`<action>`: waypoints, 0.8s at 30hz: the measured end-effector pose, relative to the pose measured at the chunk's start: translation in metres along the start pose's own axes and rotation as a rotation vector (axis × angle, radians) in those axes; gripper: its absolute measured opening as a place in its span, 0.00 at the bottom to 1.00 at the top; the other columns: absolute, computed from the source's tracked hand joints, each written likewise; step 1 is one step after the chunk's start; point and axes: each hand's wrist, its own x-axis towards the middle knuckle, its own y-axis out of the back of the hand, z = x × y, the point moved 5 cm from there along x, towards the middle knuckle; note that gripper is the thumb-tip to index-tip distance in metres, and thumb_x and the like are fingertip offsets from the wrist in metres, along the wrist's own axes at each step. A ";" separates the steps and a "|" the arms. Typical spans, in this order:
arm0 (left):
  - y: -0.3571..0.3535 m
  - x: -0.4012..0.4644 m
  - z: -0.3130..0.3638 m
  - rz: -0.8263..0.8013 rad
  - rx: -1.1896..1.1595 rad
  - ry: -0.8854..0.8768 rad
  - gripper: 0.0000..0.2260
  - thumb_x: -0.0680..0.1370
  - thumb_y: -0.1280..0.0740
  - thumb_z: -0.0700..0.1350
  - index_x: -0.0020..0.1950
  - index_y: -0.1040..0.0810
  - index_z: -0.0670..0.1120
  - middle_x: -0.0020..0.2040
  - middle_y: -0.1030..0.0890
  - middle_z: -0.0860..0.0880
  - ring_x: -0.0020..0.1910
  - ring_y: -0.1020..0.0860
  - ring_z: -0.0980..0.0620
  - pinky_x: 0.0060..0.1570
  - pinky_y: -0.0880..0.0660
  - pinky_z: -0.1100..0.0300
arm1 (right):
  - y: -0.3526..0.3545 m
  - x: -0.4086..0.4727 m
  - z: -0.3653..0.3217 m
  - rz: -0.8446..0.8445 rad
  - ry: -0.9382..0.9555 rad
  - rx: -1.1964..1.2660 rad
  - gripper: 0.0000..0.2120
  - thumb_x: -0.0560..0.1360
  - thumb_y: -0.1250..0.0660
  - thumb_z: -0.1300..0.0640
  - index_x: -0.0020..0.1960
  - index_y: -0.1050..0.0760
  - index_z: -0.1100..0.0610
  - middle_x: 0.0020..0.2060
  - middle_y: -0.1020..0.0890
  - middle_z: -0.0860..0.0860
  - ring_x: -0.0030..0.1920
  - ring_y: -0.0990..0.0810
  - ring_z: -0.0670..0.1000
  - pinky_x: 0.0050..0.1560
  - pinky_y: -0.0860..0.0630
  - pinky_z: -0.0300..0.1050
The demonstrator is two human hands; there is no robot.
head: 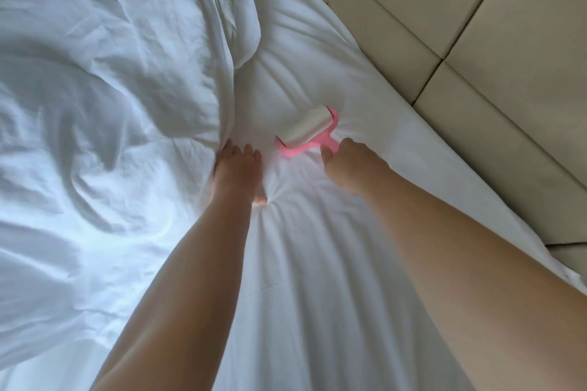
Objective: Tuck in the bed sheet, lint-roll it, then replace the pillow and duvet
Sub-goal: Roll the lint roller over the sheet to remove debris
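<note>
A pink lint roller (306, 132) with a white sticky drum lies on the white bed sheet (317, 263). My right hand (346, 162) grips its pink handle from below, fingers curled round it. My left hand (236, 168) presses flat on the sheet just left of the roller, fingers straight, and the sheet wrinkles around it. The crumpled white duvet (95, 105) is bunched over the left half of the bed, its edge touching my left hand. No pillow shows.
A beige padded headboard (476, 25) with stitched panels runs diagonally along the right side, right against the mattress edge. The sheet stretches smooth toward it at the top centre.
</note>
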 end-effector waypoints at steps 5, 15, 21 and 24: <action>-0.004 -0.038 0.018 -0.054 -0.082 -0.026 0.39 0.77 0.48 0.68 0.79 0.53 0.45 0.78 0.47 0.42 0.74 0.41 0.43 0.74 0.55 0.48 | 0.006 -0.048 0.040 -0.014 -0.032 -0.011 0.25 0.81 0.53 0.42 0.64 0.33 0.60 0.55 0.23 0.56 0.53 0.21 0.58 0.46 0.31 0.45; -0.006 -0.053 0.049 -0.110 -0.278 0.001 0.54 0.69 0.39 0.73 0.78 0.58 0.39 0.79 0.57 0.42 0.77 0.53 0.43 0.75 0.53 0.46 | 0.002 -0.080 0.074 -0.016 -0.073 -0.008 0.25 0.81 0.53 0.42 0.63 0.31 0.60 0.52 0.22 0.55 0.50 0.20 0.57 0.45 0.30 0.44; -0.006 -0.033 0.038 -0.128 -0.284 -0.008 0.62 0.62 0.34 0.74 0.77 0.61 0.37 0.78 0.60 0.41 0.77 0.54 0.41 0.74 0.51 0.47 | 0.001 -0.059 0.055 -0.019 -0.080 -0.004 0.25 0.81 0.53 0.42 0.64 0.32 0.60 0.53 0.22 0.56 0.51 0.20 0.58 0.45 0.30 0.44; -0.004 -0.018 0.030 -0.110 -0.284 0.000 0.65 0.60 0.32 0.74 0.77 0.62 0.37 0.78 0.59 0.40 0.77 0.53 0.39 0.74 0.50 0.48 | 0.003 -0.040 0.037 -0.008 -0.075 0.006 0.25 0.81 0.52 0.42 0.63 0.32 0.61 0.52 0.22 0.56 0.52 0.21 0.58 0.44 0.30 0.45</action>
